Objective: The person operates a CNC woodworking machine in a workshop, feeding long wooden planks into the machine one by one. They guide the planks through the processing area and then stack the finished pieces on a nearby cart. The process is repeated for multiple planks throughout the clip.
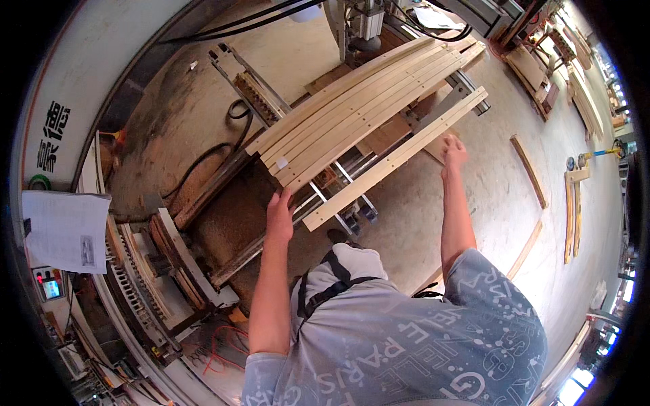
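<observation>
A row of pale wooden slats [359, 111] with drilled holes lies side by side on a metal frame in front of me. My left hand [279, 215] has its fingertips curled at the near left end of the closest slat in this row. A separate drilled slat [396, 159] rests across the frame's bars, nearer to my body, with a gap between it and the row. Just on the near side of this slat is my right hand [454, 150], fingers bent together. Whether anything is between those fingers is hidden.
Metal rails [338, 179] support the slats. A machine head [365, 27] with black cables stands beyond them. On the left are a curved toothed machine part [145, 271] and a hanging paper sheet [66, 230]. Loose wood strips [529, 170] lie on the floor at right.
</observation>
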Motion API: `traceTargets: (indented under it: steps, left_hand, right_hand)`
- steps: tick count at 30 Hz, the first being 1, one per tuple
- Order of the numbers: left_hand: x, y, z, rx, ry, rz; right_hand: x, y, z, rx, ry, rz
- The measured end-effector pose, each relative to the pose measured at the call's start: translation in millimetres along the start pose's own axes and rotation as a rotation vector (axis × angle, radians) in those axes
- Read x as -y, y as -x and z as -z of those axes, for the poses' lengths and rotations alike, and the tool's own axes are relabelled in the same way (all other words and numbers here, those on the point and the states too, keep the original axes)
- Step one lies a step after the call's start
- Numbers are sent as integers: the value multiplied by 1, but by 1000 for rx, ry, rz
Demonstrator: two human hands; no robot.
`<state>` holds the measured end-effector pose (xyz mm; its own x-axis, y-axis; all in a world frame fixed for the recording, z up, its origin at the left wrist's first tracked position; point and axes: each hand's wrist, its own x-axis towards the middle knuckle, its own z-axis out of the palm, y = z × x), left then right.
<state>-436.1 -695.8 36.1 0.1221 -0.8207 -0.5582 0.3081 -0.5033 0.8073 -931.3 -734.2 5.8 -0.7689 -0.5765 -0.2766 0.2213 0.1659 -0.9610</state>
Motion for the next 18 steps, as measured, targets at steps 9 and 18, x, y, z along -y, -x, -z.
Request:
traceTargets:
  steps: [9,18]
  left_hand:
    - [-19,51,-16,-119,-123,63]
    - [-13,143,126,-297,177,-92]
  right_hand:
    - [17,38,-117,479,-344,-360]
    - [20,150,-123,968,-658,-526]
